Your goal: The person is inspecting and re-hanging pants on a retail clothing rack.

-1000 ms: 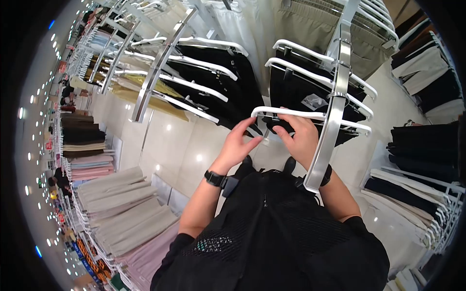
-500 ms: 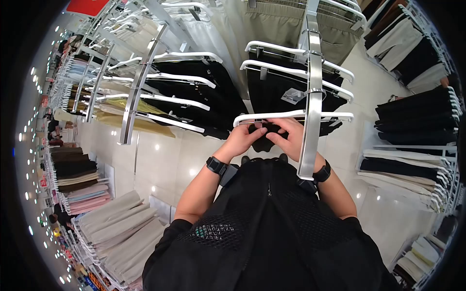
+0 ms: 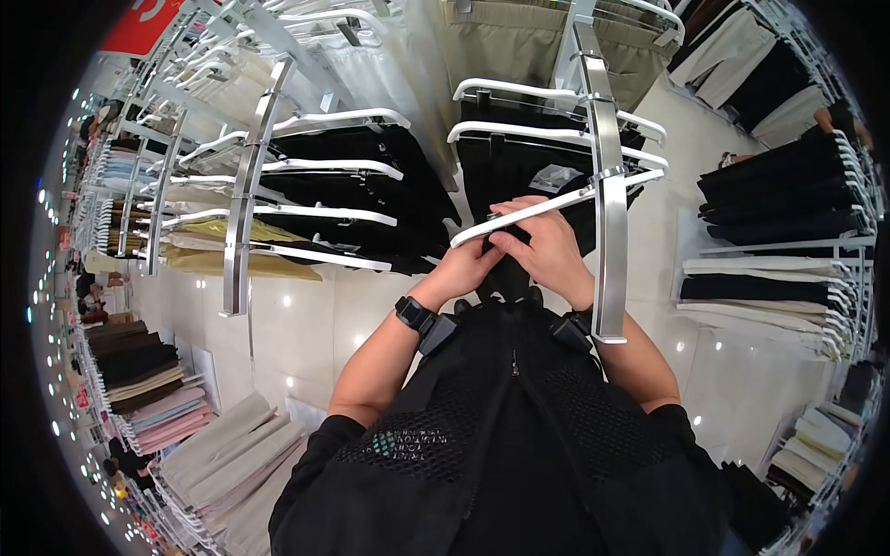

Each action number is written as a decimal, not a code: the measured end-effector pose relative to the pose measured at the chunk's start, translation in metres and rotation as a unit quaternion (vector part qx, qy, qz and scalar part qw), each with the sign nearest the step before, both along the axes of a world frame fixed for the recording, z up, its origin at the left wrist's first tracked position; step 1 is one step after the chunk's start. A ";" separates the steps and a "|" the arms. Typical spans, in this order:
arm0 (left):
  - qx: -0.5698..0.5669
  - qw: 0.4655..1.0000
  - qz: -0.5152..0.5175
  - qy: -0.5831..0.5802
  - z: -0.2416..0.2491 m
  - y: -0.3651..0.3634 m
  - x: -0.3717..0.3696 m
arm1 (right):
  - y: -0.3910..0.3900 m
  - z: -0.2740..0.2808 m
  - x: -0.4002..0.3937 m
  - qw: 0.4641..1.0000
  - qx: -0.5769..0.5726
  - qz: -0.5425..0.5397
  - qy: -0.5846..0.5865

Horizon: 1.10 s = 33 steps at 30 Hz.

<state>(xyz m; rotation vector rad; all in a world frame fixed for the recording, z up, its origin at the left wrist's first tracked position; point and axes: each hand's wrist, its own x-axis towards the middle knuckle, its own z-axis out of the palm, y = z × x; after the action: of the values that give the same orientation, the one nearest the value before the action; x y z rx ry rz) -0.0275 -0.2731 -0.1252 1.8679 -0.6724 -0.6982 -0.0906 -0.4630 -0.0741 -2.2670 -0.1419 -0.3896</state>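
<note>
A white hanger hangs tilted from the metal rail, its left end lower than its right. At that lower end my left hand is closed on the black garment just below the bar. My right hand reaches over the middle of the hanger, its fingers bent around the bar and the garment's top edge. Both hands are close together. Behind them, more black garments hang on white hangers, one with a clear plastic piece.
Black garments hang on the neighbouring rail at the left. Khaki trousers hang behind. Racks of folded clothes stand at the right, and beige trousers lie at the lower left. A person's arm shows at the upper right.
The front hanger has gone from level to tilted, left end down. My right hand has moved up and over its bar. The racks have shifted slightly in view.
</note>
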 end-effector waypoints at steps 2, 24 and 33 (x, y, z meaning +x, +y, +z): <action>-0.016 0.998 -0.008 -0.056 -0.002 0.000 -0.001 | 0.000 -0.003 0.000 1.000 0.006 -0.004 -0.008; 0.026 0.997 0.022 0.062 -0.034 0.010 -0.017 | 0.010 0.000 -0.008 1.000 0.007 0.020 -0.002; -0.033 0.980 0.111 0.164 -0.105 0.062 -0.018 | -0.065 0.021 -0.069 0.988 0.144 0.016 0.052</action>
<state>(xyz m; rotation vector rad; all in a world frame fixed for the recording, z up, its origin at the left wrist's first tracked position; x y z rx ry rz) -0.0458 -0.2106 -0.2303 1.6829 -0.2660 -0.8025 -0.1601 -0.5282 -0.0536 -1.9910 -0.0641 -0.2568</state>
